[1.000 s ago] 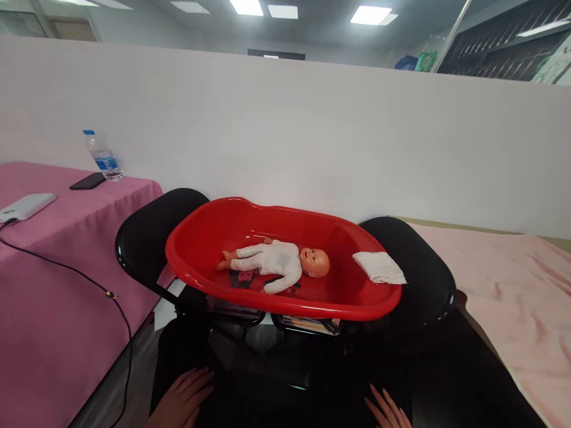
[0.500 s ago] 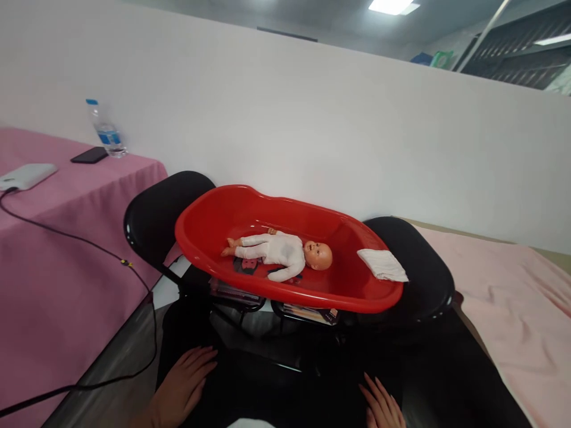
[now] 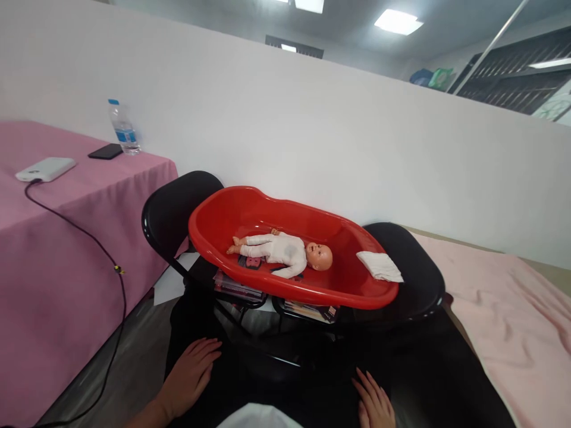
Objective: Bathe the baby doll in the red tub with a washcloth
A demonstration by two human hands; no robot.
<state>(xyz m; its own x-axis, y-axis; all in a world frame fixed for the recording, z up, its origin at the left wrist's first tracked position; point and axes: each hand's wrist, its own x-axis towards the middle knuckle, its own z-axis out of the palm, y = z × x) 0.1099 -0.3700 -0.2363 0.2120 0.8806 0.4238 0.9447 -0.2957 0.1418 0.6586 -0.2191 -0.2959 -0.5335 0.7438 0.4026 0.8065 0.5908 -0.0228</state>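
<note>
My left hand [image 3: 190, 375] lies open on my dark-clad leg at the lower left, fingers extended and holding nothing. On the other leg, at the lower right, my right hand [image 3: 373, 399] rests with its fingers stretched out, also without anything in it. Beyond both hands stands a red baby bathtub [image 3: 289, 290]. A baby doll [image 3: 285, 249] in a white suit lies on its back in the tub, head to the right, with a greyish patch on its chest. Over the tub's right rim hangs a folded white cloth [image 3: 380, 266]. Neither hand touches the tub.
Black folding chairs [image 3: 163, 214] support the tub, with books [image 3: 238, 288] on their seats. A pink-covered table [image 3: 89, 238] at left bears a water bottle [image 3: 125, 131], a phone [image 3: 106, 151] and a white power bank [image 3: 47, 169] with a trailing cable [image 3: 98, 244]. Right lies a pink sheet [image 3: 486, 285].
The view has shifted slightly, so the table and its items appear farther right. Both hands stay resting on the legs, and the doll, tub and cloth keep their places.
</note>
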